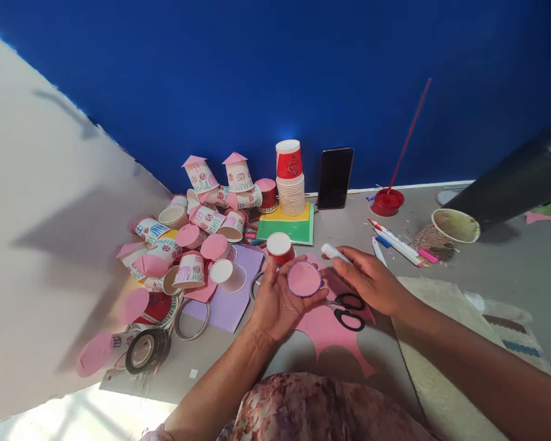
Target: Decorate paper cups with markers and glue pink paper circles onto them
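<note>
My left hand (280,303) is palm up near the middle, fingers spread under a pink paper disc (304,279) with a purple edge. To its right, my right hand (365,275) is closed round a white tube (335,253), whose pale end points left toward the disc. Black-handled scissors (349,311) lie below my right hand on pink paper (333,340) with curved cutouts. Just behind my left hand stands a red cup (280,247) with a white top. The disc and the tube are apart.
Decorated paper cups (190,269) are heaped at the left by tape rolls (147,350) and purple paper (232,306). A cup stack (291,196) and a phone (335,177) stand at the back. Markers (397,244), a red dish (387,202) and a stained cup (454,226) are at the right.
</note>
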`<control>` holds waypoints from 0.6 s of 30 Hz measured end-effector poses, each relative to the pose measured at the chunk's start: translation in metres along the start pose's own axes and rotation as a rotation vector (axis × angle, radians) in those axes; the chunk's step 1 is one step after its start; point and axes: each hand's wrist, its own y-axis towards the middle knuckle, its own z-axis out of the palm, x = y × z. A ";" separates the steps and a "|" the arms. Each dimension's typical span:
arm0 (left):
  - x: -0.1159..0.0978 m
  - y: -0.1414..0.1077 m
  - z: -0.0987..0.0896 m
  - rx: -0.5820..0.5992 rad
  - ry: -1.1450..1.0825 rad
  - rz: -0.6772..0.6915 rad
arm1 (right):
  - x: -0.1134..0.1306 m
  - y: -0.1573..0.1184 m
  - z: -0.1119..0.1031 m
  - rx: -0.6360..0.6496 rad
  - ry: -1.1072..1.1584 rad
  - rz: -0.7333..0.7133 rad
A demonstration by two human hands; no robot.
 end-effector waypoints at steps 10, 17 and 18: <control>0.007 0.005 -0.005 -0.020 -0.019 0.039 | 0.008 -0.013 0.014 0.078 -0.342 -0.162; 0.018 0.002 0.002 0.057 0.090 0.052 | 0.002 -0.015 0.029 -0.013 -0.516 -0.352; 0.020 0.001 0.002 0.059 0.114 0.062 | 0.001 -0.015 0.030 -0.018 -0.541 -0.365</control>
